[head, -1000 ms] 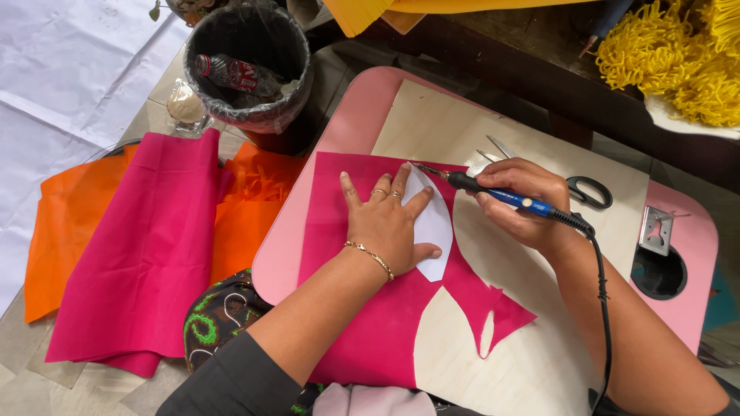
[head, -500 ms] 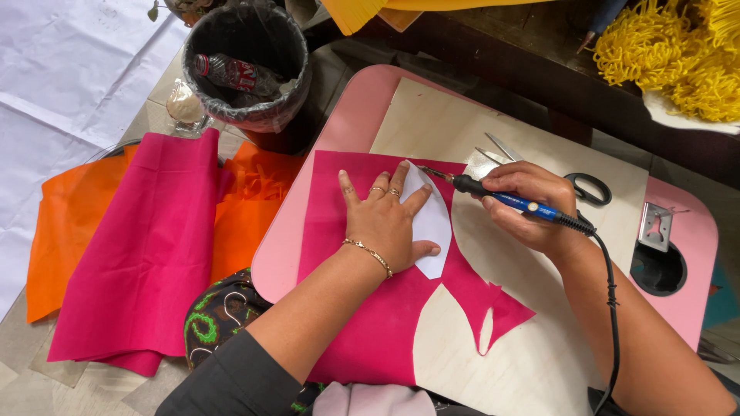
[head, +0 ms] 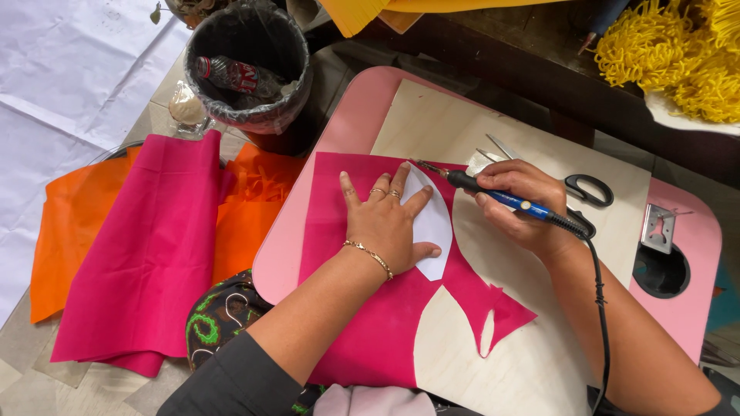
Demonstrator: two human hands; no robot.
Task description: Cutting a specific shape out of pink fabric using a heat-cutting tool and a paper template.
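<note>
My left hand (head: 385, 219) lies flat, fingers spread, pressing a white petal-shaped template (head: 433, 223) onto a sheet of pink fabric (head: 370, 323). The fabric lies on a pale wooden board (head: 539, 354) on a pink lap table (head: 351, 131). My right hand (head: 524, 204) grips a blue and black corded hot cutting pen (head: 509, 196). Its metal tip touches the fabric at the template's top edge, just right of my left fingertips. Curved pieces have been cut out of the fabric's right side.
Black-handled scissors (head: 586, 187) lie on the board behind my right hand. A black bin (head: 250, 65) with a bottle stands at top left. Folded pink cloth (head: 146, 254) and orange cloth (head: 65, 231) lie left. Yellow fringe (head: 678, 62) is top right. A metal clip (head: 657, 229) sits near a round hole.
The pen tip has moved left and up along the template's edge to its top point. My left hand has stayed pressed on the template.
</note>
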